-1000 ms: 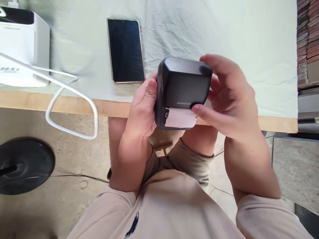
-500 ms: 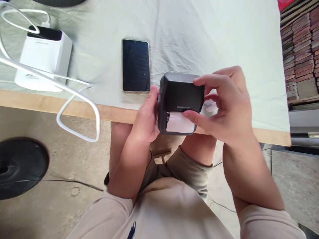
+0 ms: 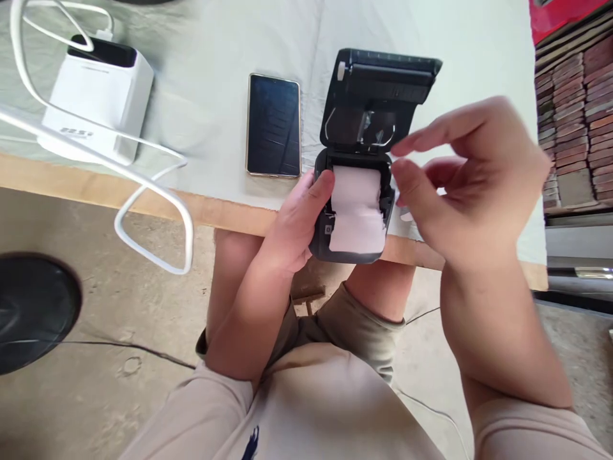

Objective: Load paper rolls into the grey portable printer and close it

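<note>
My left hand (image 3: 301, 217) is closed round the left side of a small black label printer (image 3: 347, 257), its thumb lying over the inner edge. The printer's lid (image 3: 380, 92) is raised and tipped back, showing a roller and a clear window. Inside sits a roll of white label paper (image 3: 357, 185), with its loose end lying over the front edge. To the right of the printer, my right hand (image 3: 472, 182) has thumb and forefinger a little apart near the hinge, with nothing visible between them. Whether its fingertips touch the casing I cannot tell.
A smartphone (image 3: 274, 126) with a dark screen lies left of the printer. Farther left stands a white power bank (image 3: 90, 96) with a white cable (image 3: 158, 191) looping over the table edge. A small white scrap (image 3: 406, 216) lies beside the printer. Stacked bricks (image 3: 569, 128) rise at the right.
The printer's lid has gone from closed to raised, uncovering the paper roll. My right hand has come off the lid and moved right. My left hand still holds the printer.
</note>
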Demonstrator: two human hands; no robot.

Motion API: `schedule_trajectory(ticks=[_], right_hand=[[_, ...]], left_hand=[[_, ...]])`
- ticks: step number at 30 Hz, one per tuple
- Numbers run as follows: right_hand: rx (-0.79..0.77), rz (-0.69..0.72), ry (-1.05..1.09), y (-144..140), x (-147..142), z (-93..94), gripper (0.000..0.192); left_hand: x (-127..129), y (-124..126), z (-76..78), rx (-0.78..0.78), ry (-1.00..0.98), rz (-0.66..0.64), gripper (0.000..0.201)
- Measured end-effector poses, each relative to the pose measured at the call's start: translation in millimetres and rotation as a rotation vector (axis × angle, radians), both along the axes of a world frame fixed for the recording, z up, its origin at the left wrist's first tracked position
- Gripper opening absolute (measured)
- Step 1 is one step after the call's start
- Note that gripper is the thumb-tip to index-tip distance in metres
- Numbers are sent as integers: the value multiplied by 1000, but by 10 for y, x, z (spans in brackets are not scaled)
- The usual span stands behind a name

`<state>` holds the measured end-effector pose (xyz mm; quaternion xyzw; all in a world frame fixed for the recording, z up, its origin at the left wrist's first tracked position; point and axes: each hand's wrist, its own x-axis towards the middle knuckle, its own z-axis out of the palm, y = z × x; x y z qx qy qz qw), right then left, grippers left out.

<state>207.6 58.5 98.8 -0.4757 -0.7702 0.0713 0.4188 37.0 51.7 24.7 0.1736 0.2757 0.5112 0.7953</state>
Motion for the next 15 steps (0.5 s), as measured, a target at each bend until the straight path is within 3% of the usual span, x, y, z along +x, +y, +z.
schedule_trajectory(ticks=[4,7,10,12,15], right_hand=[[-163,57,-527,-40,90,127,20],[-231,57,-720,28,134,145,24],[-290,18,-753,88,92,121,21],[-340,-21,-729,67,56,153,29],[-356,-57,-532,-64,174,279,42]], left_hand=[[-5,-19,16,-12,32,-1,13],[-6,-16,0,14,85,-2,11],[2,-10,-16,88,100,-18,8],[7,-8,-15,96,103,-13,7],[6,0,14,79,121,-10,8]])
